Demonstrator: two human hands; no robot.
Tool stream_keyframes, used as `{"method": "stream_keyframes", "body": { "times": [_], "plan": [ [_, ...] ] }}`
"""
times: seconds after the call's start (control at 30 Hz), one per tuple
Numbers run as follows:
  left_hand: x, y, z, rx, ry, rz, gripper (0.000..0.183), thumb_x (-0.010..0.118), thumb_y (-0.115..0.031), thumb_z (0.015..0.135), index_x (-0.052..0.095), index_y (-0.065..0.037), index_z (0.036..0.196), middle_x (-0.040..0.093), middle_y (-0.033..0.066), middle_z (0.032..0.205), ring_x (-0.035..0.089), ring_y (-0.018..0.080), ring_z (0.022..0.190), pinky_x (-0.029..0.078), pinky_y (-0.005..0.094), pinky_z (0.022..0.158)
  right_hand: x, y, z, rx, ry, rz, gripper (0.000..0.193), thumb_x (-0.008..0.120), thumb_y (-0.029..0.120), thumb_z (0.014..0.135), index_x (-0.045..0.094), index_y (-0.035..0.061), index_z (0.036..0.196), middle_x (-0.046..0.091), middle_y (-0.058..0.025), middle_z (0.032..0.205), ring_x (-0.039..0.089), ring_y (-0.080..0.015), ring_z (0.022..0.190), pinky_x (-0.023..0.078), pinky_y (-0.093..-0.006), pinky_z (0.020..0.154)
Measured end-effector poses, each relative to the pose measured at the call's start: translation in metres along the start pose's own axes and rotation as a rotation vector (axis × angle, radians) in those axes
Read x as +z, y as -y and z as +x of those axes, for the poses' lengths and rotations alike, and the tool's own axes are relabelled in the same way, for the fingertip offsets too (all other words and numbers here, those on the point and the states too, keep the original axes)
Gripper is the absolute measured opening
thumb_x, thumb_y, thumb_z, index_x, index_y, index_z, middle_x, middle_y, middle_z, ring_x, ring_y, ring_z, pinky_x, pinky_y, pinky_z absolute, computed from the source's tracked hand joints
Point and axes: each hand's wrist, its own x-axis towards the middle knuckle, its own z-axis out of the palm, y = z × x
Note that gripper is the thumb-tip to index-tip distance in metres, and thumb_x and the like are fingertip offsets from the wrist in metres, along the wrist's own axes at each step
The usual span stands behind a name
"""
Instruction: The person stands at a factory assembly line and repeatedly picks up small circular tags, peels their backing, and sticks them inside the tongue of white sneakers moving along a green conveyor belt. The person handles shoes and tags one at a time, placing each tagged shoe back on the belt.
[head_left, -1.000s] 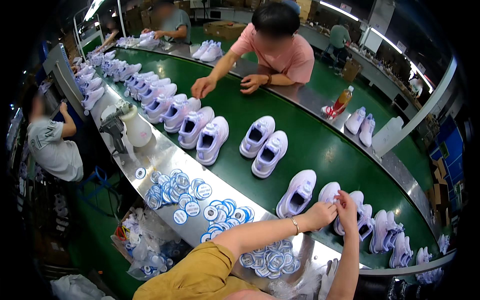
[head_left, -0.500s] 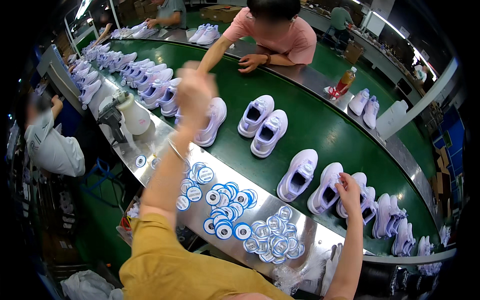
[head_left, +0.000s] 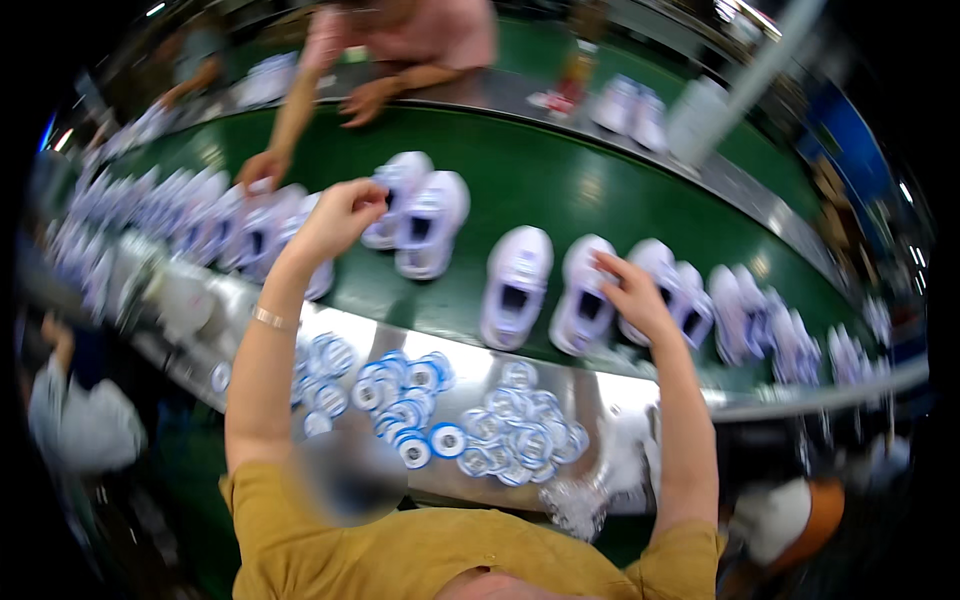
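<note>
My left hand (head_left: pixel 345 218) is raised over the green surface, fingers curled into a pinch beside a pair of white-lilac sneakers (head_left: pixel 430 225). Whatever is between its fingertips, if anything, is too blurred to make out. At the right, my right hand (head_left: pixel 632 292) reaches over the edge of another white sneaker (head_left: pixel 580 305), thumb and forefinger apart near its upper. A single sneaker (head_left: pixel 517 285) stands just left of that one, toe pointing away. On the metal ledge (head_left: pixel 605 395) close to me lie piles of round blue-rimmed tags (head_left: pixel 410 400) and round silvery-white pieces (head_left: pixel 520 430).
Rows of sneakers (head_left: pixel 190 215) line the green belt (head_left: pixel 570 190) at left, and more pairs (head_left: pixel 745 310) stand at right. Across it, a person in pink (head_left: pixel 430 40) reaches toward the left row. A bottle (head_left: pixel 575 75) stands on the far ledge. Clear plastic (head_left: pixel 575 505) lies near me.
My left hand has come down from its raised, blurred position to beside the middle pair. My right hand stays by the same sneaker. The whole view has shifted, and the person opposite now reaches the left row.
</note>
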Motion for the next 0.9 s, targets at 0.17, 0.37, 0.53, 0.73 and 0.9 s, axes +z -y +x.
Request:
{"method": "stream_keyframes", "body": {
  "times": [0.17, 0.37, 0.53, 0.73, 0.9],
  "plan": [
    [0.155, -0.093, 0.000, 0.228, 0.006, -0.174, 0.015, 0.066, -0.005, 0.080, 0.062, 0.003, 0.092, 0.064, 0.0133, 0.085, 0.063, 0.0227, 0.076, 0.050, 0.0308, 0.067, 0.006, -0.004, 0.015, 0.070, -0.052, 0.080, 0.052, 0.066, 0.003, 0.076, 0.053, 0.0059, 0.127, 0.066, -0.0069, 0.102, 0.054, -0.0107, 0.076, 0.046, -0.0254, 0.066],
    [0.265, -0.109, 0.008, 0.383, -0.215, 0.027, 0.018, 0.064, 0.003, 0.072, 0.060, 0.000, 0.090, 0.058, 0.0146, 0.089, 0.056, 0.0334, 0.086, 0.046, 0.0406, 0.072, 0.003, 0.001, 0.006, 0.069, -0.035, 0.277, 0.074, 0.072, 0.003, 0.072, 0.040, 0.0063, 0.138, 0.066, -0.0112, 0.106, 0.060, -0.0172, 0.074, 0.051, -0.0294, 0.069],
    [0.283, -0.103, 0.010, 0.443, -0.278, 0.199, 0.016, 0.058, 0.000, 0.074, 0.060, -0.002, 0.089, 0.057, 0.0117, 0.089, 0.057, 0.0289, 0.085, 0.049, 0.0390, 0.065, 0.006, -0.002, 0.004, 0.082, -0.020, 0.465, 0.069, 0.069, 0.002, 0.074, 0.042, 0.0054, 0.137, 0.065, -0.0091, 0.108, 0.058, -0.0150, 0.074, 0.051, -0.0277, 0.070],
    [0.287, -0.103, -0.002, 0.486, -0.372, 0.153, 0.015, 0.062, 0.004, 0.070, 0.063, -0.002, 0.083, 0.059, 0.0106, 0.084, 0.058, 0.0289, 0.080, 0.048, 0.0381, 0.066, 0.005, -0.011, 0.019, -0.024, 0.087, 0.316, 0.058, 0.068, 0.001, 0.073, 0.051, 0.0035, 0.129, 0.067, -0.0089, 0.099, 0.058, -0.0144, 0.079, 0.051, -0.0287, 0.069],
    [0.285, -0.096, -0.002, 0.472, -0.374, 0.190, 0.014, 0.064, 0.002, 0.071, 0.063, -0.002, 0.084, 0.060, 0.0095, 0.082, 0.059, 0.0275, 0.076, 0.048, 0.0368, 0.064, 0.020, 0.004, 0.013, -0.076, -0.107, 0.051, 0.052, 0.067, 0.012, 0.073, 0.054, 0.0019, 0.123, 0.065, -0.0166, 0.092, 0.062, -0.0343, 0.087, 0.051, -0.0389, 0.075]
  ]
}}
